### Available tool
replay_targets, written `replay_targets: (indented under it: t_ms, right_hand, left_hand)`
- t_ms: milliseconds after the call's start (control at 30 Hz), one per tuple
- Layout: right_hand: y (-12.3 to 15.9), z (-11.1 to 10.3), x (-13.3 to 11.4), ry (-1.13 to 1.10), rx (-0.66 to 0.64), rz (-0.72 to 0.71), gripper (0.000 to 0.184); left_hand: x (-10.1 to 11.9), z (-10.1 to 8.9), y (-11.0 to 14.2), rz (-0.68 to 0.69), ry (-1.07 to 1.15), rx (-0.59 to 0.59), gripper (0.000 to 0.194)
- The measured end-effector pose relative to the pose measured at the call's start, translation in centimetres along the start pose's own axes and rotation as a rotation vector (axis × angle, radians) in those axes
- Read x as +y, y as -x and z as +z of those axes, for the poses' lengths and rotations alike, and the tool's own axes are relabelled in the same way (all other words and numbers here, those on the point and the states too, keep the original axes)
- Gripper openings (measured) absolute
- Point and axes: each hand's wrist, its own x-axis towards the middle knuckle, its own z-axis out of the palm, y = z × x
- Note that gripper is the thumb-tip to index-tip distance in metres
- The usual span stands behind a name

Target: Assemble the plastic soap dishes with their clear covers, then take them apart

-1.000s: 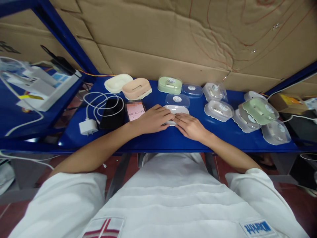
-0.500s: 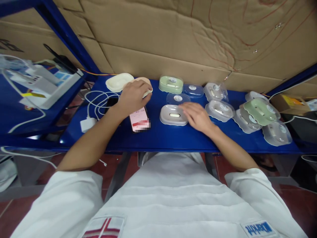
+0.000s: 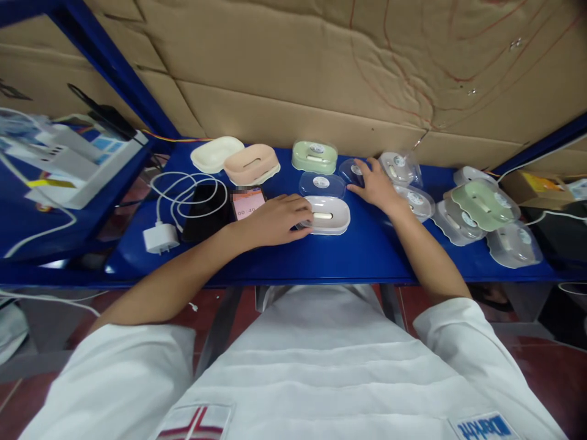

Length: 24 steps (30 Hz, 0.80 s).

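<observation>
My left hand [image 3: 282, 220] is closed round the left end of a whitish soap box base [image 3: 339, 223], which lies on the blue table and has a pale bar-shaped piece [image 3: 322, 216] in its middle. Further back to the right, my right hand [image 3: 378, 186] grips the right end of a clear lid [image 3: 347, 171] with a round sticker, thumb and fingers on either side. A second clear lid [image 3: 316, 183] lies just behind the base. Behind that stands a green soap box [image 3: 302, 162] under a clear lid.
A peach base [image 3: 252, 164] and a cream one [image 3: 215, 153] sit at the back left. Nearby are a phone [image 3: 247, 203], a black device [image 3: 204, 214] and a white charger [image 3: 160, 237] with coiled cable. Several lidded boxes, including a green one [image 3: 479, 201], crowd the right.
My left hand went to the peach base, then returned to the whitish base's left end. My right hand left that base and moved back right onto a clear lid, which has shifted slightly.
</observation>
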Motion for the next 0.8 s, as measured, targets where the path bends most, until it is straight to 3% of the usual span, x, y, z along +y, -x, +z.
replay_targets:
  t_ms: [100, 200, 367, 533, 800]
  right_hand:
    - [-0.2, -0.1, 0.1, -0.053, -0.041, -0.014, 0.079]
    - [0.2, -1.2, -0.3, -0.140, 0.052, -0.072, 0.068]
    - [4.4, -3.3, -2.0, -0.303, 0.233, -0.357, 0.068]
    - [8.2, -1.8, -4.5, -0.368, 0.130, -0.609, 0.062]
    - [8.1, 0.3, -5.7, -0.319, 0.051, -0.704, 0.061]
  left_hand:
    - [-0.2, 0.3, 0.1, 0.028, 0.036, -0.001, 0.019]
    - [-0.2, 0.1, 0.1, 0.003, 0.033, 0.015, 0.017]
    - [-0.3, -0.4, 0.1, -0.043, 0.028, 0.067, 0.053]
    - [-0.9, -0.2, 0.2, -0.049, 0.088, 0.140, 0.071]
    - [-1.4, 0.2, 0.0, -0.098, 0.062, 0.046, 0.055]
